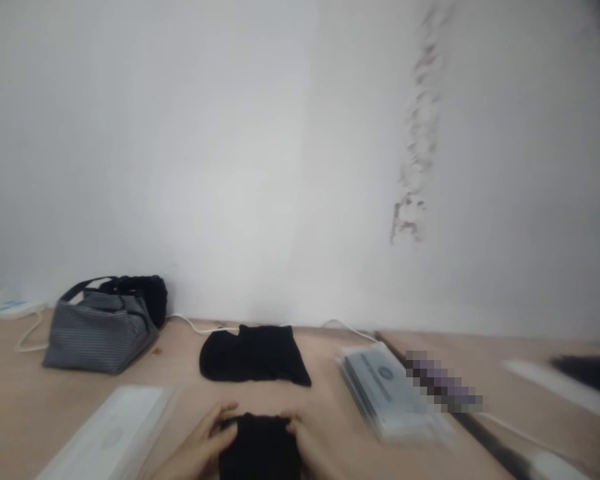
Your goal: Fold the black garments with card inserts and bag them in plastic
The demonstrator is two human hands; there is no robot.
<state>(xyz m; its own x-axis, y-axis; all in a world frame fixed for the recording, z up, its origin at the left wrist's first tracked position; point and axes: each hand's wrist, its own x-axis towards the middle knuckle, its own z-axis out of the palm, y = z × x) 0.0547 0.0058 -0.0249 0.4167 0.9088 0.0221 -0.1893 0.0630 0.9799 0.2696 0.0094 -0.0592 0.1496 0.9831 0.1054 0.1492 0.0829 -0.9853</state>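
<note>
A folded black cloth [260, 448] lies at the bottom middle of the view, between my two hands. My left hand [205, 441] grips its left edge, thumb on top. On the right edge, my right hand [307, 443] holds the cloth near its upper corner, fingers bent over it. Just beyond them a second black cloth [255, 355] lies flat on the wooden table [180, 373]. The lower part of the held cloth is cut off by the frame.
A grey striped bag [97, 333] with black cloth stands at the back left. White flat packs [110, 433] lie at the front left, and a stack of clear plastic packs [385, 390] at right. A white cable runs along the wall.
</note>
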